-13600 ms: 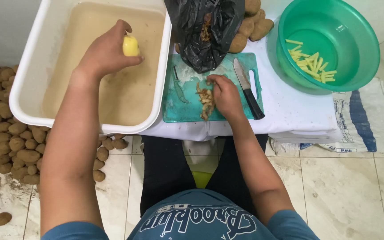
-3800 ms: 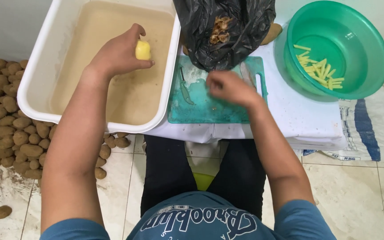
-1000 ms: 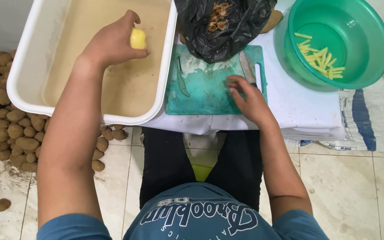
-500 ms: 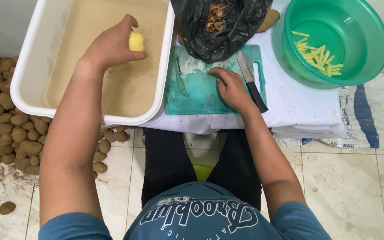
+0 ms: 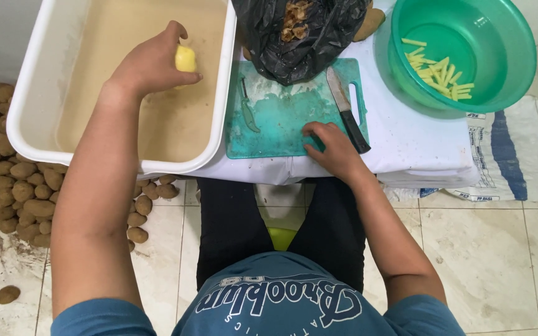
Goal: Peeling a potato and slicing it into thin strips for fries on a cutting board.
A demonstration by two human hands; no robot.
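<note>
Your left hand (image 5: 147, 62) is clamped around a peeled yellow potato (image 5: 185, 59), fingers wrapped over it, above the murky water in the white tub (image 5: 29, 102). Judge the potato firm, compact and light, but wet and starchy, so slippery. Grip it around the middle with fingers and thumb opposed; pinching the tapered ends invites a slip.

Your right hand (image 5: 333, 146) rests fingers-down and loosely spread on the near right corner of the teal cutting board (image 5: 281, 121), holding nothing.

All positions below refer to the cutting board.
- A knife (image 5: 347, 109) with a black handle lies on its right side, just beside your right hand, blade pointing away from you.
- A peeler (image 5: 247, 107) lies along its left edge.
- A black bag (image 5: 294, 34) holding peelings overlaps its far edge.
- A green basin (image 5: 465, 53) with cut potato strips (image 5: 437, 73) sits to its far right.
- The tub touches its left side.

The board is wet and smeared white, on a white-covered worktop (image 5: 415, 152). Unpeeled potatoes (image 5: 14, 180) are heaped on the pale tiled floor (image 5: 486, 261), below and left of the board. A woven sack (image 5: 508, 155) lies to the right.
</note>
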